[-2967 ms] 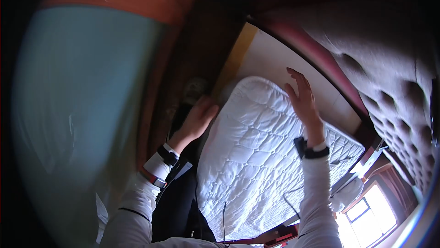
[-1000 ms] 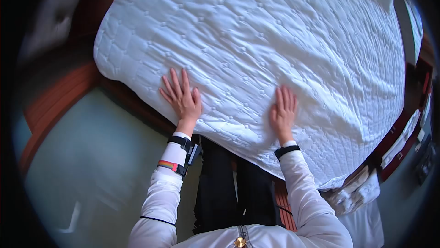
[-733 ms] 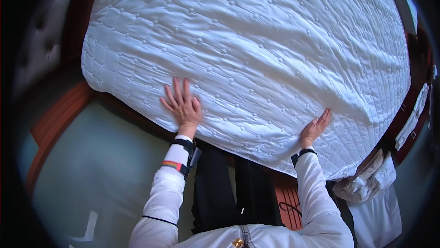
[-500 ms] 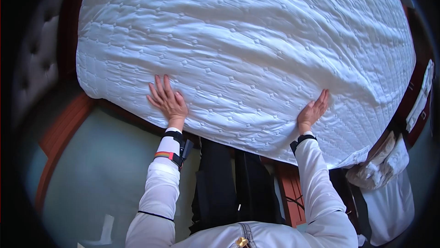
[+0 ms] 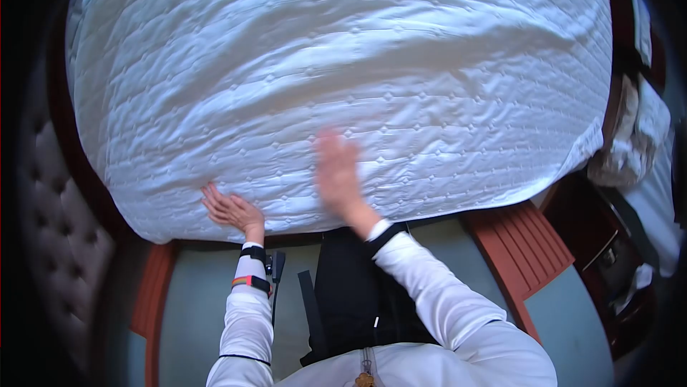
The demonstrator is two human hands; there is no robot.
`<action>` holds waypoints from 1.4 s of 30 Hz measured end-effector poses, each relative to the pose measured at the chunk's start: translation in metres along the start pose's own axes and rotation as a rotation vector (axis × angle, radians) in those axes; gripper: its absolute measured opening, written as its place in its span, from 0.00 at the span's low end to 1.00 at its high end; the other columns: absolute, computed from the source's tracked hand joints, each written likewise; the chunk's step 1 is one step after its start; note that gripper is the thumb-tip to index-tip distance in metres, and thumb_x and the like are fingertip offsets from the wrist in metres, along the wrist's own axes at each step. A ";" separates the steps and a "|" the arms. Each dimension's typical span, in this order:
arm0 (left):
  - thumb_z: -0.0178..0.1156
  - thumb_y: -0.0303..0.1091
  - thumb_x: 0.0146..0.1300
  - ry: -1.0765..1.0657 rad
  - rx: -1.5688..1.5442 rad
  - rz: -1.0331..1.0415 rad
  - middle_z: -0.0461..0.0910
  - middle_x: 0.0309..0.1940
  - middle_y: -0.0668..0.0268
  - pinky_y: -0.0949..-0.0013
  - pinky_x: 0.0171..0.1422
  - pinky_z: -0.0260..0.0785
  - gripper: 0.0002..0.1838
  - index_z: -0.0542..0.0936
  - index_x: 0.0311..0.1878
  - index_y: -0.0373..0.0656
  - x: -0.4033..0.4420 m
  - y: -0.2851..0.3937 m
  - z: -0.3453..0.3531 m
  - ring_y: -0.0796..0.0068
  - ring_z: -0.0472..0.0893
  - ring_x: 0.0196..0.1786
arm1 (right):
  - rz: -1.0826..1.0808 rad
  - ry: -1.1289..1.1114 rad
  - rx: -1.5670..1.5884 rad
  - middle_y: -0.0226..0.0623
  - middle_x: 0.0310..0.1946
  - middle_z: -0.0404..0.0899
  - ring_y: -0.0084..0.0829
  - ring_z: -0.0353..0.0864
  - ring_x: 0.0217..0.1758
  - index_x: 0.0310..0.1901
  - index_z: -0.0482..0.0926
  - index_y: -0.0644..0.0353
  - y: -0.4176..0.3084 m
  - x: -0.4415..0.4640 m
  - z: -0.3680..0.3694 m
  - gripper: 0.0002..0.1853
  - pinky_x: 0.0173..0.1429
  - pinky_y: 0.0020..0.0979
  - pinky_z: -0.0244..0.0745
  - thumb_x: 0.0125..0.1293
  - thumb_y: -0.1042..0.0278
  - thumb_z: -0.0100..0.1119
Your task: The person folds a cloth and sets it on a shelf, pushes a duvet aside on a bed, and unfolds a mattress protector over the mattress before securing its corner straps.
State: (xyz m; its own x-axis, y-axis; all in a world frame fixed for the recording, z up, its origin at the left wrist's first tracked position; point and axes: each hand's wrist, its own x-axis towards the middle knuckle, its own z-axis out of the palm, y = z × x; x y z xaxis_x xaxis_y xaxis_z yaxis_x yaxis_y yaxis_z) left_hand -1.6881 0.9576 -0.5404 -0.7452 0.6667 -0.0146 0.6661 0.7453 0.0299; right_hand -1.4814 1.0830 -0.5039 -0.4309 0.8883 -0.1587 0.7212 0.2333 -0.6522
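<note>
A white quilted mattress cover (image 5: 429, 122) with stitched tufts and long wrinkles spreads over the bed. My left hand (image 5: 233, 210) lies on it near the front edge, toward the headboard, palm down with fingers stretched out. Over the middle of the front edge, my right hand (image 5: 338, 172) is smeared by motion; its fingers look extended, and nothing shows in it. Whether it touches the cloth I cannot tell. Folds run across the cover beyond both hands.
A tufted headboard (image 5: 61, 222) stands at the left. Crumpled beige and white bedding (image 5: 633, 136) lies at the right, above a dark open cabinet (image 5: 601, 244). Reddish-brown wood trim (image 5: 522, 251) borders the greenish floor (image 5: 572, 319) below the bed.
My right hand has moved left toward my left hand, which has shifted toward the headboard corner. The view has turned, bringing more headboard into sight, and the cover's wrinkles have changed shape.
</note>
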 end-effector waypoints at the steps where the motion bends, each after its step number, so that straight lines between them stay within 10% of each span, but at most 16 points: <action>1: 0.31 0.50 0.72 -0.002 0.017 0.002 0.51 0.76 0.63 0.44 0.76 0.30 0.30 0.56 0.74 0.49 -0.001 0.000 -0.001 0.56 0.45 0.78 | -0.116 -0.110 0.046 0.40 0.75 0.50 0.38 0.47 0.79 0.71 0.59 0.58 -0.023 -0.008 0.022 0.35 0.78 0.51 0.35 0.59 0.71 0.51; 9: 0.39 0.40 0.71 -0.104 0.094 0.099 0.51 0.75 0.61 0.54 0.76 0.40 0.29 0.53 0.74 0.48 -0.001 -0.015 -0.010 0.55 0.49 0.76 | -0.479 -0.312 -0.077 0.30 0.73 0.56 0.29 0.55 0.75 0.71 0.59 0.48 0.070 -0.030 -0.047 0.37 0.77 0.37 0.51 0.58 0.62 0.57; 17: 0.46 0.39 0.70 -0.345 0.070 0.360 0.46 0.74 0.47 0.51 0.77 0.39 0.33 0.50 0.75 0.43 0.019 0.007 -0.036 0.46 0.48 0.75 | 0.229 0.098 -0.554 0.33 0.72 0.57 0.34 0.54 0.76 0.70 0.62 0.45 0.320 -0.140 -0.241 0.32 0.76 0.47 0.45 0.62 0.59 0.52; 25: 0.61 0.36 0.63 -0.368 -0.192 0.895 0.47 0.75 0.51 0.52 0.76 0.43 0.39 0.54 0.74 0.45 0.032 0.258 -0.070 0.49 0.50 0.76 | 1.108 0.815 -0.596 0.52 0.68 0.57 0.51 0.56 0.71 0.68 0.60 0.60 0.468 -0.271 -0.367 0.36 0.72 0.44 0.56 0.61 0.57 0.61; 37: 0.65 0.44 0.60 -0.180 -0.152 0.860 0.60 0.65 0.48 0.56 0.71 0.54 0.42 0.56 0.73 0.41 0.019 0.472 -0.018 0.48 0.61 0.69 | 1.194 1.029 -0.107 0.60 0.64 0.62 0.51 0.63 0.68 0.71 0.50 0.65 0.586 -0.331 -0.435 0.55 0.71 0.40 0.59 0.48 0.53 0.75; 42: 0.54 0.43 0.69 -0.351 -0.105 0.794 0.72 0.42 0.50 0.54 0.53 0.64 0.15 0.72 0.45 0.39 0.044 0.498 -0.016 0.50 0.74 0.46 | 1.343 1.014 -0.119 0.52 0.57 0.70 0.49 0.72 0.60 0.63 0.67 0.61 0.630 -0.312 -0.476 0.38 0.65 0.41 0.65 0.54 0.52 0.68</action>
State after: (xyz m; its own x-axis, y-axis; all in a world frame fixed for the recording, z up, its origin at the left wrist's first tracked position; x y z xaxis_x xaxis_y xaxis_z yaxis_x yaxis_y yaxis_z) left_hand -1.3902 1.3577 -0.5103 0.0024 0.9665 -0.2568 0.9651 0.0650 0.2537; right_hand -0.6346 1.1410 -0.5127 0.9415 0.3364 0.0213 0.3166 -0.8609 -0.3984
